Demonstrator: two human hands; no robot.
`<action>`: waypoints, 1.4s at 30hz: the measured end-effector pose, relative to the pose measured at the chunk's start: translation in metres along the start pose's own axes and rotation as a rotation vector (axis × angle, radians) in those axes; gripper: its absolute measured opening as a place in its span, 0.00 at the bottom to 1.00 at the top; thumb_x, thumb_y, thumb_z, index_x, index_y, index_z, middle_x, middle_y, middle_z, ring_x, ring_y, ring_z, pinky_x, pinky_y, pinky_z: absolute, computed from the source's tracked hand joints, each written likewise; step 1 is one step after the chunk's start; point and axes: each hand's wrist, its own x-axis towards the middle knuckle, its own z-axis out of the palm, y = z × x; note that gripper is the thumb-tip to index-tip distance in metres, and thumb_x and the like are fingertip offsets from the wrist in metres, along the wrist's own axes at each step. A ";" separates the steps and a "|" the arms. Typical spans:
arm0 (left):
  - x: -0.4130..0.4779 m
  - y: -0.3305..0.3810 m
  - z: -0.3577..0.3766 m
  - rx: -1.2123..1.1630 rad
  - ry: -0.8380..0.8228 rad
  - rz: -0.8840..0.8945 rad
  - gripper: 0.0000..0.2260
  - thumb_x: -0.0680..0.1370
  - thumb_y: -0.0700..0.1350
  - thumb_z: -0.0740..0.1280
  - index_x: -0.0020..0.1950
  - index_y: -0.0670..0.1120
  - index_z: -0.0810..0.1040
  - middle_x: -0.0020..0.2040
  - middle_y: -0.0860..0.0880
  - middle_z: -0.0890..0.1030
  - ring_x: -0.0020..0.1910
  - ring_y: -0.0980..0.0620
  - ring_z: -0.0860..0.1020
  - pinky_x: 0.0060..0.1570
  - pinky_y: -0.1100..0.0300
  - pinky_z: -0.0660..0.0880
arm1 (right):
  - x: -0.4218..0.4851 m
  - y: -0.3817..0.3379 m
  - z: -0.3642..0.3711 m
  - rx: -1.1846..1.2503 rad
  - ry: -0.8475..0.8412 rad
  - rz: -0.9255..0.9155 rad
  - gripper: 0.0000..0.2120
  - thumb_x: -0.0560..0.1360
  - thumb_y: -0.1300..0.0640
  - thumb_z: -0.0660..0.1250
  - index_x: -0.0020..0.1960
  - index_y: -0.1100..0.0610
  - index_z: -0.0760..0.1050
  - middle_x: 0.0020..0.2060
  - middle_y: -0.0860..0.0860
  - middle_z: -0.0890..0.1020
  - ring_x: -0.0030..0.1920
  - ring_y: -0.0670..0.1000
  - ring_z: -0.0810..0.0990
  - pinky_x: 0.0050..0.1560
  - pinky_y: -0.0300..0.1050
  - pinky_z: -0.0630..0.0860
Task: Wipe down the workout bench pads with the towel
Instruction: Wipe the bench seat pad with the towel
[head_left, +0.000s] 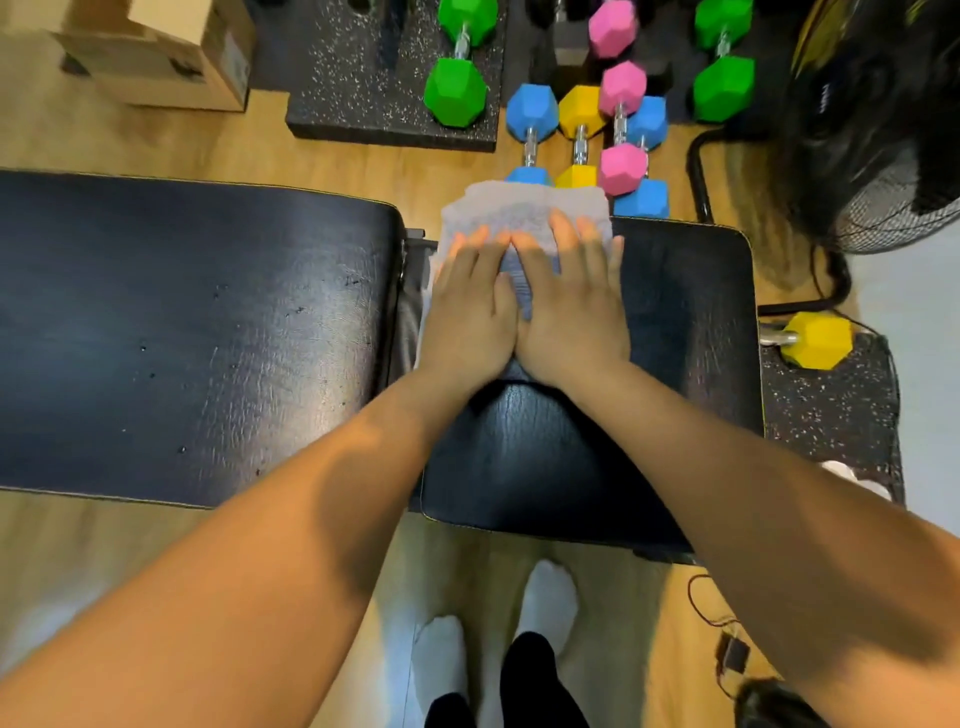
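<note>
Both hands hid the near half of the grey towel (519, 208). The left hand (467, 317) and right hand (571, 312) lay flat on it side by side, fingers straight, pressing down and gripping nothing. The towel sat at the far corner of the seat pad (685, 312), by the gap to the long back pad (182, 322), whose left end was cut off. The cardboard box (166, 57), partly out of view, showed nothing of its inside.
</note>
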 end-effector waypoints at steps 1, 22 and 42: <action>-0.009 -0.001 0.000 -0.006 -0.003 -0.011 0.27 0.78 0.48 0.46 0.72 0.39 0.68 0.72 0.40 0.69 0.74 0.45 0.63 0.74 0.45 0.57 | -0.009 -0.003 0.000 0.000 -0.008 0.004 0.27 0.77 0.43 0.48 0.73 0.51 0.62 0.74 0.59 0.60 0.75 0.62 0.55 0.73 0.65 0.47; -0.156 0.017 0.004 0.150 -0.126 0.127 0.23 0.82 0.49 0.51 0.77 0.45 0.62 0.79 0.49 0.57 0.79 0.49 0.48 0.76 0.46 0.48 | -0.164 0.002 -0.006 0.104 0.004 -0.077 0.24 0.78 0.44 0.56 0.70 0.53 0.71 0.72 0.59 0.67 0.73 0.61 0.61 0.72 0.65 0.55; 0.065 0.049 0.051 0.389 0.006 0.124 0.22 0.80 0.48 0.50 0.71 0.43 0.71 0.70 0.44 0.72 0.72 0.44 0.65 0.73 0.45 0.54 | 0.025 0.089 -0.006 0.072 0.154 -0.001 0.22 0.80 0.47 0.55 0.70 0.55 0.69 0.67 0.60 0.72 0.68 0.60 0.68 0.71 0.62 0.60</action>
